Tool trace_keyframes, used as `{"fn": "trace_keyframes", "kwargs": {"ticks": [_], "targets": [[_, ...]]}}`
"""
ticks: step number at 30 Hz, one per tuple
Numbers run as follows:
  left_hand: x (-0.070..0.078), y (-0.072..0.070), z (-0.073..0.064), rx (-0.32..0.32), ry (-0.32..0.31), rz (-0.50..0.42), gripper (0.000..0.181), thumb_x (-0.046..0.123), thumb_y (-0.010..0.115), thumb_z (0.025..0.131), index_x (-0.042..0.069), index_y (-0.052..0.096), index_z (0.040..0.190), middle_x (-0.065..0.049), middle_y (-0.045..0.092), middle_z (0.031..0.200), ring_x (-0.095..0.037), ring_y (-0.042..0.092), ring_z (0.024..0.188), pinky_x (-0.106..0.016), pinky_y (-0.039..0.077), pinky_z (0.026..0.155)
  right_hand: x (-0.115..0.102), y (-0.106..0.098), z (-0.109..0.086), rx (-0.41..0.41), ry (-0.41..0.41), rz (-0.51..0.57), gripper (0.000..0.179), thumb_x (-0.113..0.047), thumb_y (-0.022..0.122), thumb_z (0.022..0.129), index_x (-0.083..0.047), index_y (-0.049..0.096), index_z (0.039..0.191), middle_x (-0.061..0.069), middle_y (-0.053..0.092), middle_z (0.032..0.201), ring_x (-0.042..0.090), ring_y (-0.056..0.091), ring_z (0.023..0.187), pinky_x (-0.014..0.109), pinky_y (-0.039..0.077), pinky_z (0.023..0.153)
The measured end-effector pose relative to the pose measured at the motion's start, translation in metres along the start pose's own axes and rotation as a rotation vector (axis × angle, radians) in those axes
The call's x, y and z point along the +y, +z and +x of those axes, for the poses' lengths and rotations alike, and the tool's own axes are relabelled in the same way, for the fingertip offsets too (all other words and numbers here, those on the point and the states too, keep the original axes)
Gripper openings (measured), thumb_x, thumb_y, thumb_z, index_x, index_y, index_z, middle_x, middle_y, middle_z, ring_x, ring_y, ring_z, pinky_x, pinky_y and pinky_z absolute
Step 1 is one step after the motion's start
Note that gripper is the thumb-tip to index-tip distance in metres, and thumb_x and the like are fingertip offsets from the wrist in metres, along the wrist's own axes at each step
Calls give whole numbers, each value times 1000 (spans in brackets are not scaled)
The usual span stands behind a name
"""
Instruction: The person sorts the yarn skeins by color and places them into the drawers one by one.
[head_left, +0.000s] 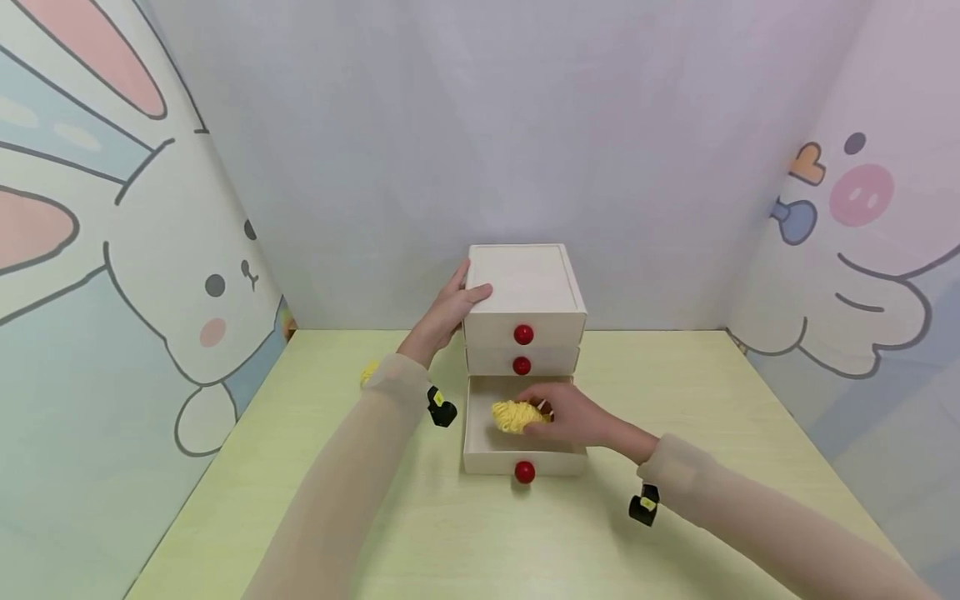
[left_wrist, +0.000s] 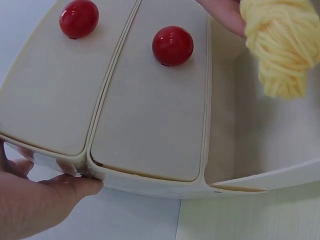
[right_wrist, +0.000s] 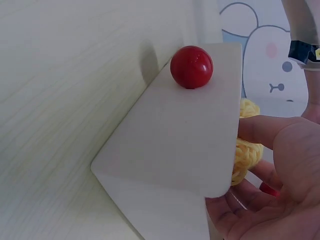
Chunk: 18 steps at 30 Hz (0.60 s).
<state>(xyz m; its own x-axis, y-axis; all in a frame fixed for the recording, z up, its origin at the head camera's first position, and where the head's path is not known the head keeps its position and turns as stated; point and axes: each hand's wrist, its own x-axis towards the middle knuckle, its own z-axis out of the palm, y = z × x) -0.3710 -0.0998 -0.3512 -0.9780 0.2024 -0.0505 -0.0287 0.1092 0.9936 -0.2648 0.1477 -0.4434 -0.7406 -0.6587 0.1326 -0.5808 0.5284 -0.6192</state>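
A white cabinet (head_left: 525, 279) of three drawers with red knobs stands on the table. Its bottom drawer (head_left: 487, 463) is pulled out; the upper two are in. My right hand (head_left: 573, 414) pinches a bundle of yellow yarn (head_left: 515, 417) over the open drawer, and a small dark brown patch shows by the fingers. Whether the yarn touches the drawer floor, I cannot tell. In the left wrist view the yarn (left_wrist: 285, 42) looks wound and tapers at its lower end. My left hand (head_left: 442, 317) rests on the cabinet's left side, thumb over the top edge.
Another yellow piece (head_left: 369, 372) lies on the pale table (head_left: 660, 383) to the left, partly covered by my left sleeve. A plain light curtain (head_left: 637, 167) hangs behind, with cartoon-printed cloths at both sides. Each wrist wears a small black camera.
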Motion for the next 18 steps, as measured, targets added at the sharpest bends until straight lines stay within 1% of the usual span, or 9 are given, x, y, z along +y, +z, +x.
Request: {"fn": "trace_keyframes", "kwargs": {"ticks": [4, 9, 13, 15, 18], "targets": [[0, 0, 0, -2, 5, 0, 86, 38, 65, 105, 40, 10, 172, -9, 14, 179, -35, 27, 158, -62, 35, 119, -1, 8, 5, -5, 1, -13, 35, -15, 80, 93, -10, 73, 127, -3, 73, 110, 15, 64, 93, 27, 56, 78], [-1, 1, 0, -2, 14, 2, 85, 37, 64, 105, 40, 10, 172, -6, 11, 179, -35, 25, 159, -64, 35, 119, -2, 16, 10, 5, -33, -41, 35, -14, 80, 92, -9, 74, 126, -3, 74, 110, 13, 66, 95, 27, 57, 81], [-2, 1, 0, 1, 12, 2, 86, 37, 65, 105, 41, 10, 171, -4, 10, 180, -34, 23, 160, -65, 34, 119, -4, 21, 14, 11, -56, -63, 33, -13, 81, 91, -9, 74, 124, -2, 75, 107, 11, 66, 93, 28, 58, 81], [-1, 0, 0, 4, 11, 1, 85, 38, 65, 105, 41, 11, 171, -4, 10, 180, -34, 22, 160, -65, 33, 120, -4, 23, 16, 7, -54, -71, 32, -14, 81, 91, -8, 74, 122, -1, 75, 106, 11, 66, 93, 29, 58, 81], [-1, 0, 0, 5, 10, -2, 85, 38, 64, 105, 42, 11, 171, -3, 9, 180, -33, 21, 161, -65, 32, 120, -4, 26, 19, -8, -20, -86, 32, -17, 82, 91, -12, 75, 121, -3, 75, 106, 11, 67, 93, 29, 58, 82]]}}
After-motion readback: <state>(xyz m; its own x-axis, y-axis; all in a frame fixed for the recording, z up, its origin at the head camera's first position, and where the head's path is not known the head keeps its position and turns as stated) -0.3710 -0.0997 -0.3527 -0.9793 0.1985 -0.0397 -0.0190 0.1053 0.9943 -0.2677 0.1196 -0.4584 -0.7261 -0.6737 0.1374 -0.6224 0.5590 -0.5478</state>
